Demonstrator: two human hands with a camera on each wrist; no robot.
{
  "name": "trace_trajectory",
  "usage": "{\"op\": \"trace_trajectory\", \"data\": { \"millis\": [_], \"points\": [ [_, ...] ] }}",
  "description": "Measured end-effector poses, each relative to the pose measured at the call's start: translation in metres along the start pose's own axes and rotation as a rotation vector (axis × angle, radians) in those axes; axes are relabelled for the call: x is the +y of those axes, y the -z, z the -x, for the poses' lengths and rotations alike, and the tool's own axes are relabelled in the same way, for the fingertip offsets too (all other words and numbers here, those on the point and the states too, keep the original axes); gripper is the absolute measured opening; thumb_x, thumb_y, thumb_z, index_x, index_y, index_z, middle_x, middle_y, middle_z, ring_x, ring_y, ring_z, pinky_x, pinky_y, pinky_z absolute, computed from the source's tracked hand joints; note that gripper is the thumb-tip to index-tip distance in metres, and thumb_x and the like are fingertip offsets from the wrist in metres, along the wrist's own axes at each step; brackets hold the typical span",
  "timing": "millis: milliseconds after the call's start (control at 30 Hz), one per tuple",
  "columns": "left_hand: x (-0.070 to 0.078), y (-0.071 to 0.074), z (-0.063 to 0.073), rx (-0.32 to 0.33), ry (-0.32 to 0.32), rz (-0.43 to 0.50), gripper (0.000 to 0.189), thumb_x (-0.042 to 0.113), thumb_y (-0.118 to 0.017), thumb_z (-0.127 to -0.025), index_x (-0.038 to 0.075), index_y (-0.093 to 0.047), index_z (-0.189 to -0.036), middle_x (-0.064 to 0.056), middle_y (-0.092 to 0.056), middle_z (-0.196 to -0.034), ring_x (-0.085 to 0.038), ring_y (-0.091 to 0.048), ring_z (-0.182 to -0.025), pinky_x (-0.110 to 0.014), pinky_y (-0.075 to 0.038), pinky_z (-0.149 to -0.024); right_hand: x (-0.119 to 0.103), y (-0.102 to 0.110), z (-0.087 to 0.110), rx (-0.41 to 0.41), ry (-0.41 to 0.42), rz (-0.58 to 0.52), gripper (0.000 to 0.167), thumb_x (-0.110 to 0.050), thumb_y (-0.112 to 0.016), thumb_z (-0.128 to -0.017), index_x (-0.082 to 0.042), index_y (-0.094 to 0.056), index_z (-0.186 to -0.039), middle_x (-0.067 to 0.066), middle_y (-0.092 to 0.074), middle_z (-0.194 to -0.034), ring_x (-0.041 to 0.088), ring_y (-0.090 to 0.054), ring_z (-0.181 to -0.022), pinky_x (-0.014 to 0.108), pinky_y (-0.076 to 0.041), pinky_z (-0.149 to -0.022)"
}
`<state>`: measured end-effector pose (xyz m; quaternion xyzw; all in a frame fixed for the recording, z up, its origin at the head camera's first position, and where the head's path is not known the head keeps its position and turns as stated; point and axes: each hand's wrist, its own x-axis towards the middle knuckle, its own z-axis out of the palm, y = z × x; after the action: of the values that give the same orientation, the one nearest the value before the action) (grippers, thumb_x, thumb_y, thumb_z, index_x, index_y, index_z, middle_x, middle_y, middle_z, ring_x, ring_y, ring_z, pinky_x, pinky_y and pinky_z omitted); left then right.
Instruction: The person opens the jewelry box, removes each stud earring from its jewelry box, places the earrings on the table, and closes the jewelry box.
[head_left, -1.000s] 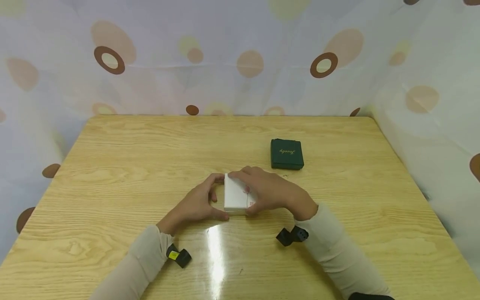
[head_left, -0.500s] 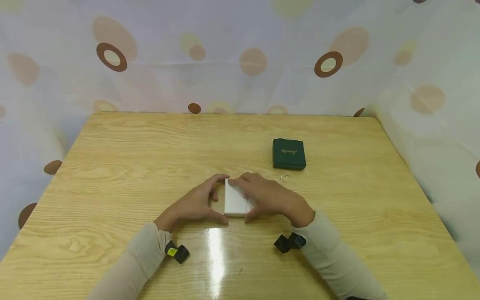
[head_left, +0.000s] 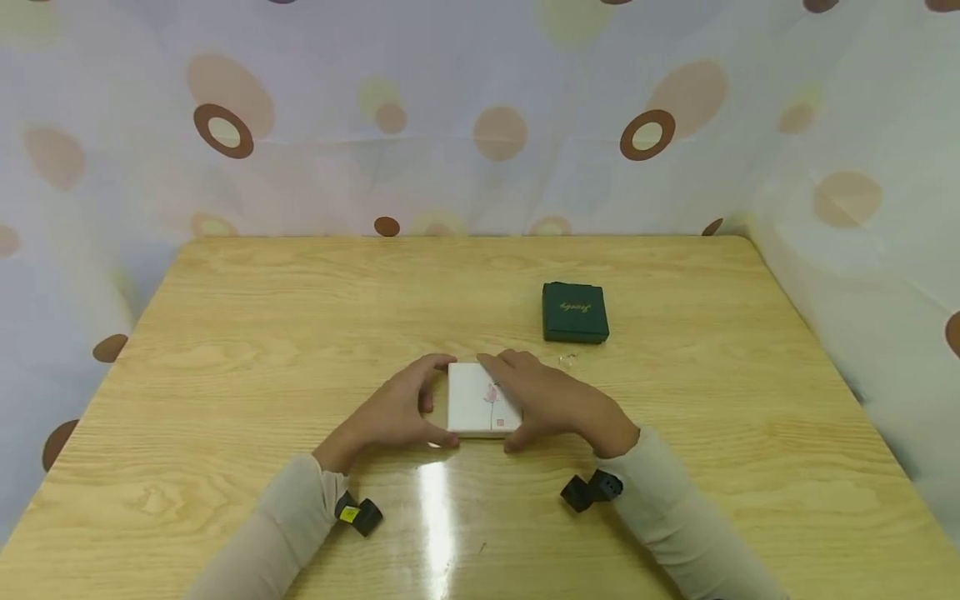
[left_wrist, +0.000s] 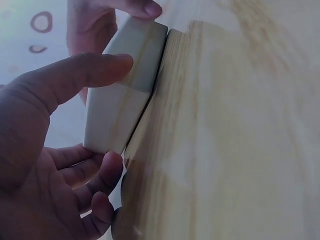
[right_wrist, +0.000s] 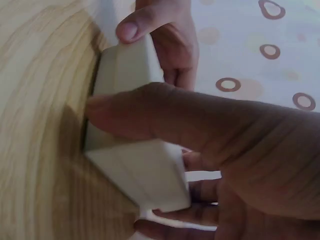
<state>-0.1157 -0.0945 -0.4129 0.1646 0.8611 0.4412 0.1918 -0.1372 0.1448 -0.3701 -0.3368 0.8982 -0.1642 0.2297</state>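
Note:
A white square box (head_left: 472, 398) with a pink flower printed on its lid sits flat on the wooden table in front of me. My left hand (head_left: 401, 408) holds its left end, thumb at the front side and fingers at the back. From the other end my right hand (head_left: 551, 400) grips it the same way, covering the lid's right part. In the left wrist view, a thin seam runs around the box's side (left_wrist: 112, 117), below the lid. The right wrist view shows my right thumb (right_wrist: 135, 112) pressed along the box's front side.
Behind the right hand lies a dark green box (head_left: 575, 312) with gold lettering. Some small shiny bits (head_left: 567, 360) lie on the table (head_left: 300, 317) between it and my right hand. A patterned cloth (head_left: 435, 92) hangs behind the table.
My right hand has slid slightly rightward along the box, uncovering more of the printed flower. The box sits a little lower in view, and the left hand keeps its hold.

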Motion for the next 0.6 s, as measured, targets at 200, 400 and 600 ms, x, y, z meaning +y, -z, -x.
{"op": "trace_trajectory", "data": {
  "millis": [200,400,600],
  "points": [
    [0.006,0.006,-0.003,-0.001,0.015,-0.055,0.103,0.026,-0.095,-0.064,0.016,-0.038,-0.149,-0.004,-0.056,-0.082,-0.013,-0.05,-0.07,-0.026,-0.043,-0.064,0.008,0.009,-0.003,-0.005,0.041,0.013,0.109,-0.028,-0.091,-0.067,-0.004,-0.029,-0.154,0.01,-0.052,-0.127,0.021,-0.046,-0.106,0.034,-0.045,-0.087],
    [0.017,0.032,-0.035,-0.024,-0.059,-0.033,0.101,0.02,-0.092,-0.068,0.011,-0.035,-0.151,-0.012,-0.061,-0.119,-0.013,-0.054,-0.063,-0.027,-0.047,-0.056,0.023,0.043,-0.018,0.008,0.055,0.019,0.107,-0.028,-0.089,-0.071,-0.006,-0.028,-0.155,0.008,-0.051,-0.122,0.02,-0.047,-0.098,0.033,-0.045,-0.082],
    [0.018,0.048,-0.082,-0.035,-0.093,-0.041,0.098,0.021,-0.09,-0.071,0.009,-0.034,-0.151,-0.009,-0.046,-0.146,-0.014,-0.052,-0.065,-0.027,-0.046,-0.058,0.05,0.07,-0.041,0.003,0.013,0.075,0.104,-0.029,-0.087,-0.073,-0.009,-0.027,-0.156,0.009,-0.052,-0.126,0.023,-0.049,-0.1,0.039,-0.045,-0.084]
  ]
}}
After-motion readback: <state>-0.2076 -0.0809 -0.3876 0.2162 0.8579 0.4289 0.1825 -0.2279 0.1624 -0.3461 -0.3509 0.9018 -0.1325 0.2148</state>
